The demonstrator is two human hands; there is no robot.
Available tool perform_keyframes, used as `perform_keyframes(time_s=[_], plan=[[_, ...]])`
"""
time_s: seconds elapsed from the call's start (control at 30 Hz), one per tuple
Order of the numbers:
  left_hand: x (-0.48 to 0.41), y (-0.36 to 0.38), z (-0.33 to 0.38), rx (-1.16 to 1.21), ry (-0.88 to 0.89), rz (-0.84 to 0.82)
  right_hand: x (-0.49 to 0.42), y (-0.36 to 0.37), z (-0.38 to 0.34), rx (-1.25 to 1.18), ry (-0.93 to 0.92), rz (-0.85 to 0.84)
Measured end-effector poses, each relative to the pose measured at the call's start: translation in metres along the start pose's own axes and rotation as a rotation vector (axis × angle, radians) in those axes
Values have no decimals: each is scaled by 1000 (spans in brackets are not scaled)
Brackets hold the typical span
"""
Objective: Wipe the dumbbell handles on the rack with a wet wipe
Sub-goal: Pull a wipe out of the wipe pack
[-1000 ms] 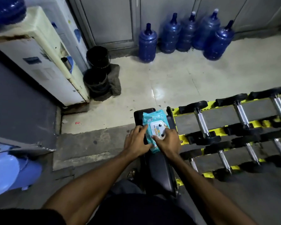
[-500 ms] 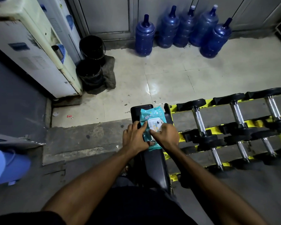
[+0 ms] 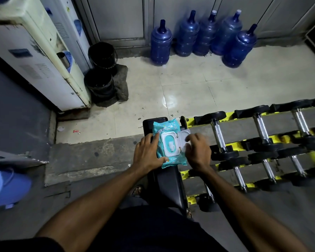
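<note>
Pressing flat on the left edge of the wipe pack (image 3: 165,128): left hand (image 3: 147,155), fingers straight and together, thumb along the pack's near corner. Right hand (image 3: 196,151): fingers curled over the flip lid (image 3: 183,134), holding it swung open to the pack's right; a white wipe (image 3: 171,146) shows in the opening.

Pack: teal, face up, long axis running away from the person, lying on the far end of a black padded bench (image 3: 168,180).

Rack (image 3: 244,128): just right of the pack, yellow-edged tiers. Several dumbbells (image 3: 215,116) lie across them, chrome handles (image 3: 219,137) pointing roughly the same way as the pack.

Floor (image 3: 189,93): pale glossy tile beyond the pack, grey concrete (image 3: 91,157) left of it.

Five blue jugs (image 3: 161,45): well beyond the pack, against grey wall panels (image 3: 120,19).

Two black buckets (image 3: 102,55) and a white water dispenser (image 3: 35,57): far left of the pack.
</note>
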State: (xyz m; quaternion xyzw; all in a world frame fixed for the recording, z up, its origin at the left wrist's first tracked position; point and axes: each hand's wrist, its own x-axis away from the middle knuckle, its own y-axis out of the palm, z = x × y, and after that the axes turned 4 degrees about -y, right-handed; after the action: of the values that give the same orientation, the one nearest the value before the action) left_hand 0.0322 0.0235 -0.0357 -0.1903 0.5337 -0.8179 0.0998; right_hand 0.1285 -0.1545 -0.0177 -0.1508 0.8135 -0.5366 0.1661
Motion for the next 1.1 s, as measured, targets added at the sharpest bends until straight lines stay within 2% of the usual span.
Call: perform_keyframes(time_s=[0.03, 0.1, 0.2, 0.33, 0.5, 0.63, 0.77, 0.93, 1.1], plan=[[-1, -1, 2, 13, 4, 6, -1, 4, -1, 32, -138, -17], [-3, -2, 6, 13, 13, 0, -2, 12, -3, 61, -266, -91], [-5, -2, 9, -22, 14, -19, -5, 18, -10, 96, -224, -172], [-6, 1, 8, -38, -11, -20, -8, 16, -14, 50, -206, -161], [-7, 1, 9, -41, -27, -17, -13, 10, -14, -144, -101, -200], [-6, 4, 9, -42, -24, -18, -17, 4, -15, -62, -249, -393], [-7, 4, 9, -62, -29, -13, -16, 11, -20, -37, -195, -310], [-7, 5, 10, -71, -32, -5, -16, 10, -17, -308, -2, -270], [-7, 4, 11, -97, -31, 9, -16, 7, -20, -817, 196, -144]])
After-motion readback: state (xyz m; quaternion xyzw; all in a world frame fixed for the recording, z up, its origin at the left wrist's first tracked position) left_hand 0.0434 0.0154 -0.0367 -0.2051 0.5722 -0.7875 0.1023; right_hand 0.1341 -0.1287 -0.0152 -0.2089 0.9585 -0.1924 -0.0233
